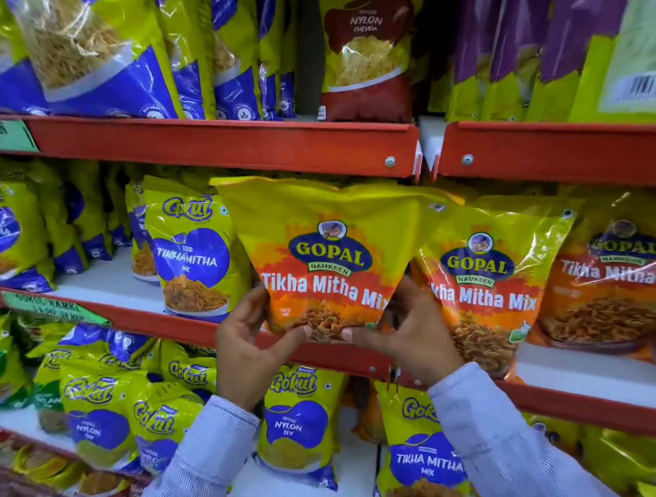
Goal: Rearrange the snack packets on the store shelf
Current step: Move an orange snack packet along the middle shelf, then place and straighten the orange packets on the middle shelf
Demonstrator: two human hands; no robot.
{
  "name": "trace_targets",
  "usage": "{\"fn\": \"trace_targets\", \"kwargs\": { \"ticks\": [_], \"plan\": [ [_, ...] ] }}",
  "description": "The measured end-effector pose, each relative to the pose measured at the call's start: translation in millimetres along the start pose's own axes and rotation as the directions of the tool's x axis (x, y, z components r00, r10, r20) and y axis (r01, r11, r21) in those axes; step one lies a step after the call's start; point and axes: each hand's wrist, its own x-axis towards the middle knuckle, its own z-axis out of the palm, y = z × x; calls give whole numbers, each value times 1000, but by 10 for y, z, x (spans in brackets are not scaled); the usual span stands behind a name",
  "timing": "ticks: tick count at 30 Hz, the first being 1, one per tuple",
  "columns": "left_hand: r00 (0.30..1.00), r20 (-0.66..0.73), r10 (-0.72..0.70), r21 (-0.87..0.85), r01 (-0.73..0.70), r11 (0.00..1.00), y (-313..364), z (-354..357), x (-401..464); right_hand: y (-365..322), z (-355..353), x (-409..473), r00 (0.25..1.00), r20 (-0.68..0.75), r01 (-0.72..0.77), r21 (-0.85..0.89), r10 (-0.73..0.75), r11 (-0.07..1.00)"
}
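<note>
A yellow and orange Gopal Tikha Mitha Mix packet (pixel 326 248) is held upright in front of the middle shelf (pixel 194 327). My left hand (pixel 248 347) grips its lower left corner and my right hand (pixel 411 335) grips its lower right corner. Both thumbs press on the packet's bottom edge. A second Gopal packet (pixel 487 278) stands just to its right on the shelf, and a third (pixel 609 279) further right. A yellow and blue Gokul Tikhamitha Mix packet (pixel 194 255) stands just to the left.
The upper shelf (pixel 222 147) carries blue-yellow packets, a red Nylon Chevda packet (pixel 365 52) and purple-yellow packets (pixel 517 48). The lower shelf holds Gokul Nylon Sev (pixel 297 424) and Tikha Mitha Mix packets (pixel 420 452). Green price labels (pixel 52 308) sit on the red shelf edges.
</note>
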Motion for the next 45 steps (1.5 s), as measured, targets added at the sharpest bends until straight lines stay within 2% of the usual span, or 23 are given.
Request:
{"fn": "trace_targets", "kwargs": {
  "ticks": [4,8,18,23,28,34,36,37,39,41,43,45],
  "plan": [
    [999,30,25,-31,-24,999,423,145,-306,-355,-413,-398,995,-17,103,61,-102,993],
    [995,99,-28,-32,31,999,602,501,-547,-435,-863,-691,994,-17,105,86,-104,991],
    [943,316,-105,-28,120,992,540,1942,-1197,29,-2140,-1482,973,-232,7,91,14,996],
    [932,340,-127,-37,148,988,499,2826,-1200,363,-2867,-1374,947,-322,-10,34,20,999],
    [938,319,-137,48,128,991,374,3340,-1055,702,-3303,-1075,949,-315,-25,-7,21,1000],
    [936,305,-178,233,108,966,176,3358,-1129,941,-3337,-1039,959,-271,-99,-28,88,995],
    [948,297,-118,344,9,939,210,3336,-1134,918,-3330,-1067,954,-291,-89,-62,67,994],
    [955,290,-54,388,-66,919,267,3313,-1139,880,-3325,-1090,928,-371,-77,-126,25,989],
    [942,291,169,398,-280,873,461,3316,-1085,713,-3346,-1082,799,-576,-40,-339,-174,940],
    [840,295,456,404,-542,737,709,3404,-941,469,-3416,-962,672,-617,21,-536,-410,844],
    [755,296,586,454,-651,609,874,3546,-699,273,-3533,-719,649,-568,10,-659,-506,752],
    [748,334,573,560,-647,518,1003,3667,-442,173,-3684,-464,674,-566,-43,-671,-475,740]
  ]
}}
